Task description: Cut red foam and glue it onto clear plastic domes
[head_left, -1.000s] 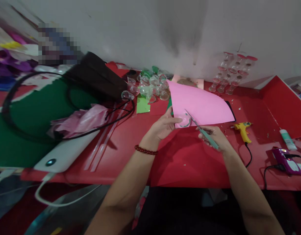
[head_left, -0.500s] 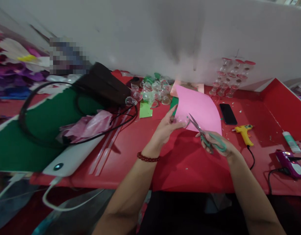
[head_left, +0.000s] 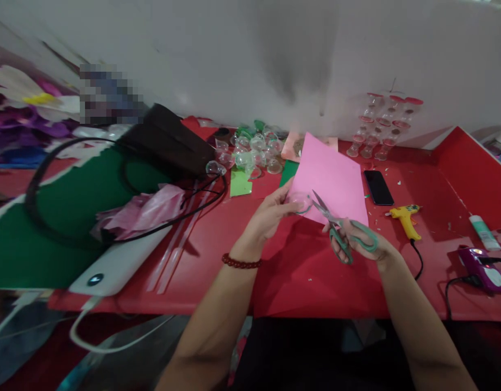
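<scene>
My left hand, wearing a dark red bead bracelet, is closed on a pink sheet and a small clear plastic cup at the sheet's near left edge. The cup looks pink because the sheet shows through it. In my right hand is a pair of scissors with green handles, fingers in the loops. Their blades point up and left, parted, beside the cup and over the sheet. Whether they touch the sheet's edge I cannot tell.
Several clear plastic cups are heaped at the back. Joined cups with red discs stand by the wall. On the right are a phone, a yellow glue gun and a glue bottle. A black cable loop lies left.
The scissors' handles have spread further apart. The pink sheet has turned and tilted, its upper corner now pointing up. My left hand has shifted slightly left.
</scene>
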A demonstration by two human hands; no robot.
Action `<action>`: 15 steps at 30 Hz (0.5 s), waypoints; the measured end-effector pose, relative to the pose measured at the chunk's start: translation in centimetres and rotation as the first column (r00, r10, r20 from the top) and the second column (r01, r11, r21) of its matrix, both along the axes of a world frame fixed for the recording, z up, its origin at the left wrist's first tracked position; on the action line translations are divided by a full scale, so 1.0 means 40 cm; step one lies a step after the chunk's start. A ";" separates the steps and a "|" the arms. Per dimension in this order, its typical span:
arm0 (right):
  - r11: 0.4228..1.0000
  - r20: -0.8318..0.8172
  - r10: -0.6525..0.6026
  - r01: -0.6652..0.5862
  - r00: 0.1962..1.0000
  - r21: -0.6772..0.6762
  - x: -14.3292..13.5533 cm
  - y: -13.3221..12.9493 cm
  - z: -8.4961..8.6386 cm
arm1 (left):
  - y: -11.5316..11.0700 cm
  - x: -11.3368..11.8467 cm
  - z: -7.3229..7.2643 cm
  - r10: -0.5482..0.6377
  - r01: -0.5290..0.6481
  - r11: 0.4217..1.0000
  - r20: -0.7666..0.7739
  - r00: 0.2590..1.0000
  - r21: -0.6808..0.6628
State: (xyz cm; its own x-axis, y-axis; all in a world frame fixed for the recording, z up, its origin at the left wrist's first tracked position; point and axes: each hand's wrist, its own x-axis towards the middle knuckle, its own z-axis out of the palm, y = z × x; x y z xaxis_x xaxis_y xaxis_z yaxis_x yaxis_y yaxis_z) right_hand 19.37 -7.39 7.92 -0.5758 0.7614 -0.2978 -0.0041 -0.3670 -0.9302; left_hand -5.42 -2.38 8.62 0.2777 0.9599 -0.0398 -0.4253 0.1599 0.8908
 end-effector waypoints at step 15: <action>0.987 0.058 -0.014 0.005 0.998 0.161 0.004 0.014 -0.009 | 0.008 -0.010 -0.019 -0.127 0.130 0.981 0.027 0.992 -0.143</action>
